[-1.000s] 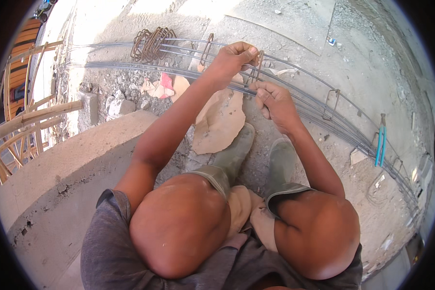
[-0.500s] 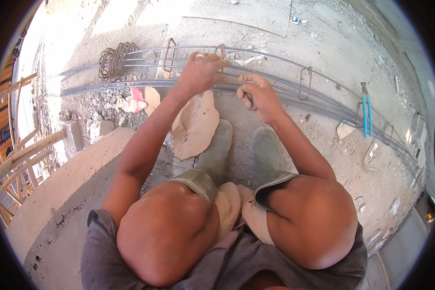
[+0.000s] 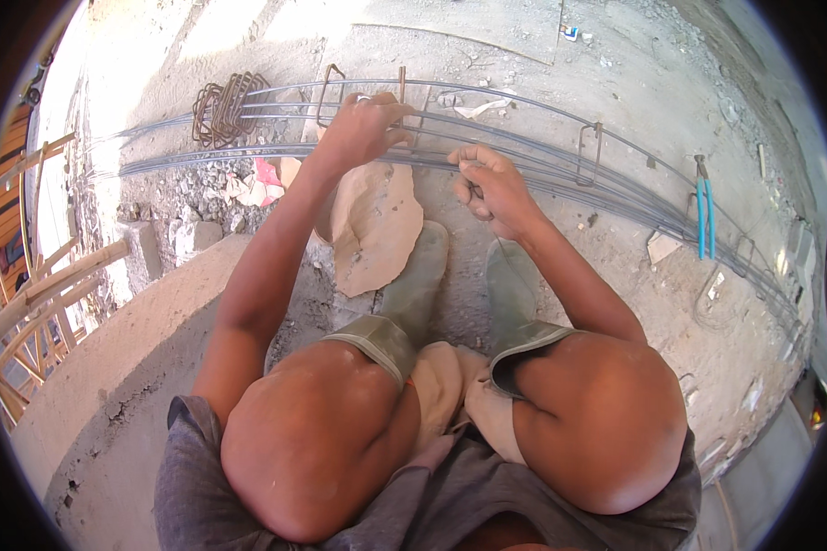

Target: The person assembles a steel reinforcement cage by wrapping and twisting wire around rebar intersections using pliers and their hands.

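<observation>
My left hand (image 3: 363,131) reaches over long thin steel rods (image 3: 487,131), its fingers closed round a brown rectangular steel stirrup (image 3: 402,84) that stands upright on them. To the right, just nearer than the rods, my right hand (image 3: 492,191) is curled into a pinch. A thin, barely visible wire hangs below it and seems to come from its fingers. Another stirrup (image 3: 333,75) stands on the rods left of my left hand, and a third stirrup (image 3: 590,151) is farther right. A bundle of stirrups (image 3: 228,110) sits at the rods' left part.
Blue-handled pliers (image 3: 706,216) lie across the rods at the right. A torn piece of brown paper (image 3: 377,225) lies by my boots (image 3: 510,285). Rubble (image 3: 184,188) and a raised concrete edge (image 3: 147,349) are on the left, with bamboo poles (image 3: 55,285) beyond.
My left hand has moved left along the rods, and the stirrup at its fingers has shifted left with it. My right hand stays almost in place; a thin wire now shows beneath it.
</observation>
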The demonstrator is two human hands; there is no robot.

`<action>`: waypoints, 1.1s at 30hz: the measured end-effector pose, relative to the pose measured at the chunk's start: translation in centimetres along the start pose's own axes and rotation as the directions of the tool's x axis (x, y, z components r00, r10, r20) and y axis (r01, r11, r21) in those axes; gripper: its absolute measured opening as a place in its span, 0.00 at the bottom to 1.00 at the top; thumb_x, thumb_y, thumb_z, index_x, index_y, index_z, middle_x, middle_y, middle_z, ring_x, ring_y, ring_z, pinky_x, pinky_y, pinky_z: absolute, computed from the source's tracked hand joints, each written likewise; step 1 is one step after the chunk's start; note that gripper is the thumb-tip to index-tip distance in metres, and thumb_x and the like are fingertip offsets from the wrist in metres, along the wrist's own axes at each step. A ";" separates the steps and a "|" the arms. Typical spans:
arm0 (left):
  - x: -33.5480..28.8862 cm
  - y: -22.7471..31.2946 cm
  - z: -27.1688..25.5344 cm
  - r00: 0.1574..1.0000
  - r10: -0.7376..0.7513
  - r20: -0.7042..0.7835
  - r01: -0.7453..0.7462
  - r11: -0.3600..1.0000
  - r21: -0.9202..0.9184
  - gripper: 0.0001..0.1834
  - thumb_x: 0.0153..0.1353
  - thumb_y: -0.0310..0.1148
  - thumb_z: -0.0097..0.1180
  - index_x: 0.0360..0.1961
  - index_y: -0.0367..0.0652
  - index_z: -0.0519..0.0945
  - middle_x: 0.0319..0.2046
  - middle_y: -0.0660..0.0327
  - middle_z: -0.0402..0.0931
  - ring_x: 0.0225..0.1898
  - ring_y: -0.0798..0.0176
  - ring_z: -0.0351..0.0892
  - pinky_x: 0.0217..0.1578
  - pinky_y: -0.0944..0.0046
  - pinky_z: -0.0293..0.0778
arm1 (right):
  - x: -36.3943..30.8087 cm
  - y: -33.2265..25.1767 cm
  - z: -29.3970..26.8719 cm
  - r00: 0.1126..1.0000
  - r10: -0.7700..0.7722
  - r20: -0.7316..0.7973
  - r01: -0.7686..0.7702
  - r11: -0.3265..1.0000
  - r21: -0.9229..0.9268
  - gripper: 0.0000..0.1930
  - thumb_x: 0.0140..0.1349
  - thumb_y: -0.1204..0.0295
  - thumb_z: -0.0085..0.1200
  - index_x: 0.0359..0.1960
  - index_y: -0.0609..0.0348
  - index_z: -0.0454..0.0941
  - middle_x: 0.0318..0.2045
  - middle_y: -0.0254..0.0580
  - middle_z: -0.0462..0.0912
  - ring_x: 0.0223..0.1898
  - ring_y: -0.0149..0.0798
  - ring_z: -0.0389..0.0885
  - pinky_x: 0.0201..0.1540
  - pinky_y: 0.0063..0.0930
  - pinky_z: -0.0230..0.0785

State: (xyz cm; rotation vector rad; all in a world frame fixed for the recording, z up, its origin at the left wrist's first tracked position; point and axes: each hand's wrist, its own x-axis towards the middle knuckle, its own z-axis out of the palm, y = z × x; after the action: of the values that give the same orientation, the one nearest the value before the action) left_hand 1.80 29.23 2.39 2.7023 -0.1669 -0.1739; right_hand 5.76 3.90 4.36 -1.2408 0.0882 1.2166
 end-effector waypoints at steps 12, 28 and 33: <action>0.3 0.8 -1.3 0.994 -0.069 0.088 0.091 0.960 -0.266 0.23 0.58 0.35 0.62 0.55 0.47 0.78 0.47 0.55 0.78 0.44 0.47 0.80 0.45 0.53 0.75 | 0.6 2.8 2.3 0.988 0.110 0.109 -0.098 0.989 -0.113 0.16 0.65 0.75 0.40 0.54 0.62 0.67 0.17 0.39 0.74 0.10 0.24 0.59 0.12 0.19 0.48; 0.3 -0.9 -0.2 0.991 -0.064 0.119 0.101 0.937 -0.335 0.20 0.60 0.34 0.59 0.55 0.47 0.79 0.42 0.53 0.81 0.45 0.49 0.81 0.49 0.55 0.74 | 1.6 4.6 2.8 0.984 0.168 0.059 -0.161 0.980 -0.114 0.18 0.62 0.76 0.42 0.54 0.61 0.68 0.19 0.36 0.72 0.13 0.25 0.58 0.14 0.22 0.48; 0.6 -1.2 -0.1 0.994 -0.054 0.095 0.083 0.938 -0.336 0.20 0.61 0.33 0.59 0.55 0.45 0.79 0.40 0.51 0.81 0.43 0.49 0.81 0.45 0.55 0.75 | 2.5 5.1 3.5 0.990 0.138 0.039 -0.132 0.984 -0.116 0.18 0.62 0.76 0.42 0.54 0.61 0.68 0.19 0.36 0.72 0.12 0.24 0.57 0.13 0.21 0.46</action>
State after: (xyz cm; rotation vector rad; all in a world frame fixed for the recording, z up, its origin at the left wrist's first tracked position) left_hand 2.47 30.26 1.90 2.3584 -0.0595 -0.3081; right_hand 1.25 7.25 0.80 -1.3206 0.0705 1.3836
